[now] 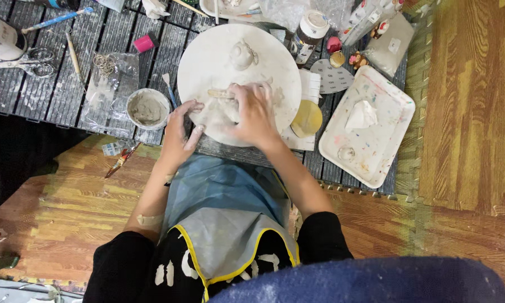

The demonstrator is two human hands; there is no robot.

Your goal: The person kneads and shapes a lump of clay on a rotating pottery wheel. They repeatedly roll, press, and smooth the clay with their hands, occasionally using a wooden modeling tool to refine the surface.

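Both hands on the round board (264,42), working a lump of pale clay (221,109) near its front edge. Right hand (256,112) lies palm-down over the clay, fingers curled onto it, pressing rather than lifting. Left hand (180,130) sits at the board's front-left rim, fingers bent against the clay's side; can't tell if it's gripping or just bracing. A flat wooden stick (219,93) lies on the board just behind the clay, touching the right fingertips. A small clay teapot shape (242,54) sits further back, well apart from the hands. Left of the board: cup of grey slip (147,108), brush (169,90) between cup and board. Right: yellow sponge disc (307,119) just beside the board, then a paint-stained white tray (376,151) with a crumpled tissue (361,116). Scissors (25,60) far left on the grey mat (28,92)
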